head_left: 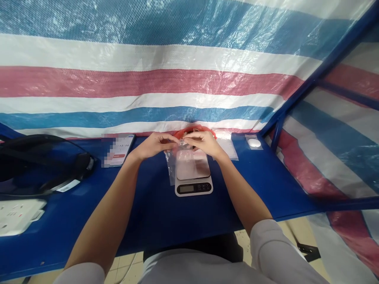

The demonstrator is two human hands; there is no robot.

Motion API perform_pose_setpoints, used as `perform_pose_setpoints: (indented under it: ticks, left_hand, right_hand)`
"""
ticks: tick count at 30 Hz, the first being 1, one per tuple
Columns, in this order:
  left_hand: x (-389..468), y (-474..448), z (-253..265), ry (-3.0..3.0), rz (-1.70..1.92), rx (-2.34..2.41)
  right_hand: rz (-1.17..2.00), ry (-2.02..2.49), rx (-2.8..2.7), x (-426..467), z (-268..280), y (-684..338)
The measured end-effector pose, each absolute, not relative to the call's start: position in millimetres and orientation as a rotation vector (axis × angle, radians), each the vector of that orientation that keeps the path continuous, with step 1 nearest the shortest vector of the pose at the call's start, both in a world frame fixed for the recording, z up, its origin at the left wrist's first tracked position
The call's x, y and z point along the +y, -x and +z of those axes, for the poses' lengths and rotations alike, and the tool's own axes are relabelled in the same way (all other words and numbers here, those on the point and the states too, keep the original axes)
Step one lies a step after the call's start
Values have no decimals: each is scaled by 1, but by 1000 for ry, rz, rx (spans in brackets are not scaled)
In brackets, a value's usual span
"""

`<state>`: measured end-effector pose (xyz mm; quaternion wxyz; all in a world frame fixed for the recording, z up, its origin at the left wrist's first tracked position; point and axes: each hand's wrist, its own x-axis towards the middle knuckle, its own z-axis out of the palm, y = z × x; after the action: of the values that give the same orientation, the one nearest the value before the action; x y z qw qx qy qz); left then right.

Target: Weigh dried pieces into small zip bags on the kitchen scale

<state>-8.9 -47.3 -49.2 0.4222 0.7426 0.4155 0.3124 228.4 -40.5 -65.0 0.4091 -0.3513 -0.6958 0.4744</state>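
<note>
A clear plastic bag (171, 167) hangs over the far left part of a small white digital scale (194, 188). My left hand (156, 144) pinches the bag's upper edge between thumb and fingers. Close beside it, my right hand (205, 142) is also closed on the bag's top, the fingertips nearly meeting those of the left. The scale's metal plate (194, 167) shows below the hands, partly seen through the plastic. Its display looks blank. Directly behind my hands stands a red basket (204, 128), its contents mostly hidden.
Clear plastic sleeves (227, 146) lie right of the basket. Farther right is a small clear packet with a round white piece (254, 142). To the left are a phone (122, 150), a black headset (84, 162) and a white power strip (22, 215). A striped tarp (133, 85) closes off the back.
</note>
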Motion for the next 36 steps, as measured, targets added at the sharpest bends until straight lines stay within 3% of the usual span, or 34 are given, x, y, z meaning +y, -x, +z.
perform_pose_setpoints:
  ticks: [7, 16, 27, 36]
  left_hand:
    - [-35, 4, -78, -1796, 1044, 1177]
    - [-55, -23, -74, -2226, 1260, 1450]
    - [-50, -32, -83, -1253, 1029, 1292]
    - [-47, -30, -88, -1186, 1033, 1188]
  right_hand:
    - [1175, 991, -1855, -28, -72, -234]
    - [927, 1197, -1844, -27, -67, -241]
    - [755, 1024, -2098, -32, -63, -238]
    - [957, 1059, -2018, -34, -65, -235]
